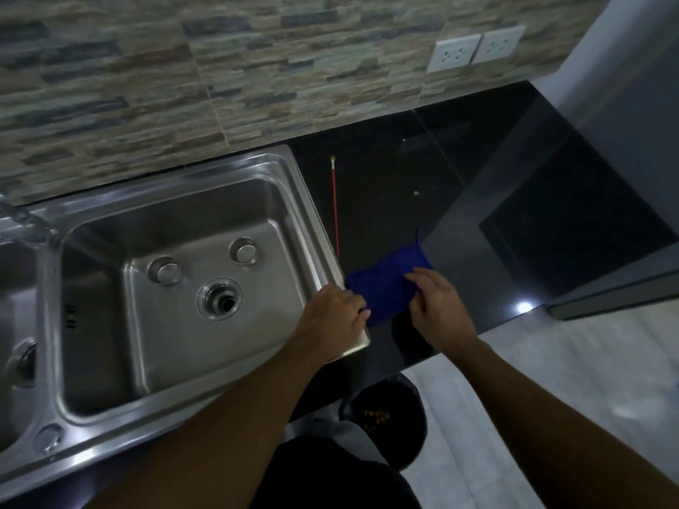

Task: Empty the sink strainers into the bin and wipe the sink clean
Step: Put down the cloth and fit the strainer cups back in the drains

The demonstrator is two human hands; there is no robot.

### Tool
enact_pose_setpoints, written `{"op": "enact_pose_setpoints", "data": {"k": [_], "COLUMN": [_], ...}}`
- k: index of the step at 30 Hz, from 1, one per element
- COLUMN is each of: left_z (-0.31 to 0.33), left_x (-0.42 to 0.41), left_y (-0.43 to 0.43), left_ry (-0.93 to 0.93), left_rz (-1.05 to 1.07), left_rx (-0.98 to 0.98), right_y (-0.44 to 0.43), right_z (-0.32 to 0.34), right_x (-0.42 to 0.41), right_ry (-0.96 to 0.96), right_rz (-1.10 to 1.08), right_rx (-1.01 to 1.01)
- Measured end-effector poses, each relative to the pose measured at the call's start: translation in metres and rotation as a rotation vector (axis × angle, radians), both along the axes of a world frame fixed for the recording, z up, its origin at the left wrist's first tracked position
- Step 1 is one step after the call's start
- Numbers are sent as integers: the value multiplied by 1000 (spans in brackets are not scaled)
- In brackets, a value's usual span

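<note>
A blue cloth [389, 279] lies on the black counter just right of the steel sink [312, 222]. My left hand [336, 312] pinches the cloth's near-left corner at the sink's rim. My right hand [439, 303] holds the cloth's right edge. Two round strainers [164, 270] [244, 250] rest on the floor of the right basin beside the open drain hole [220, 300]. A black bin [385, 416] with yellowish scraps inside stands on the floor below the counter edge.
A thin red stick [335, 207] lies on the black counter [477, 185] behind the cloth. A second basin [14, 325] shows at the left edge. Two wall sockets [474, 49] sit on the stone-tiled wall. Pale floor lies to the right.
</note>
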State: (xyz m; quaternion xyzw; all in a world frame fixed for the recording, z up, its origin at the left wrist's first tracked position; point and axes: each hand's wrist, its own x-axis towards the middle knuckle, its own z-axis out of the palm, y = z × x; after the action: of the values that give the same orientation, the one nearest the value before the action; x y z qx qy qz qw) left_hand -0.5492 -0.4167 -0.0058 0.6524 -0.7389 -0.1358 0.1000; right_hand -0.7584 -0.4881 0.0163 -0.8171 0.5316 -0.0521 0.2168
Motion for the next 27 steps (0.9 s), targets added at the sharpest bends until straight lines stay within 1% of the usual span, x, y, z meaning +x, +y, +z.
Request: {"op": "enact_pose_setpoints", "data": {"k": [2, 3, 5, 6, 7, 9, 14, 18, 20, 23, 25, 27], "left_z": [3, 3, -1, -4, -8, -16, -29, -34, -33, -27, -19, -13], "left_x": [-4, -6, -11, -12, -14, -16, -17, -16, -15, -12, -5, 7], "left_y": [-7, -10, -16, -18, -19, -19, -21, -19, -21, -30, -34, -29], "left_ry": [19, 34, 36, 8, -28, -64, -101, -95, -80, -30, 28, 120], "left_rz": [42, 48, 51, 43, 35, 38, 45, 50, 45, 29, 10, 26], "left_rx": [-12, 23, 151, 219, 282, 341, 316, 315, 344, 447, 511, 498], "right_y": [-9, -13, -18, -19, -18, -13, -7, -10, -13, -16, -16, -14], "right_z": [-5, -11, -25, -33, -40, -50, -60, -60, -59, -55, -49, -42], "right_x": [11, 16, 23, 23, 22, 19, 18, 17, 17, 19, 21, 28], "right_ry": [1, 33, 131, 182, 223, 268, 287, 291, 305, 327, 348, 366], "right_rz": [-5, 12, 59, 76, 87, 85, 8, 31, 41, 55, 59, 42], "right_rx": [-19, -1, 46, 55, 48, 7, -31, -8, 13, 62, 92, 97]}}
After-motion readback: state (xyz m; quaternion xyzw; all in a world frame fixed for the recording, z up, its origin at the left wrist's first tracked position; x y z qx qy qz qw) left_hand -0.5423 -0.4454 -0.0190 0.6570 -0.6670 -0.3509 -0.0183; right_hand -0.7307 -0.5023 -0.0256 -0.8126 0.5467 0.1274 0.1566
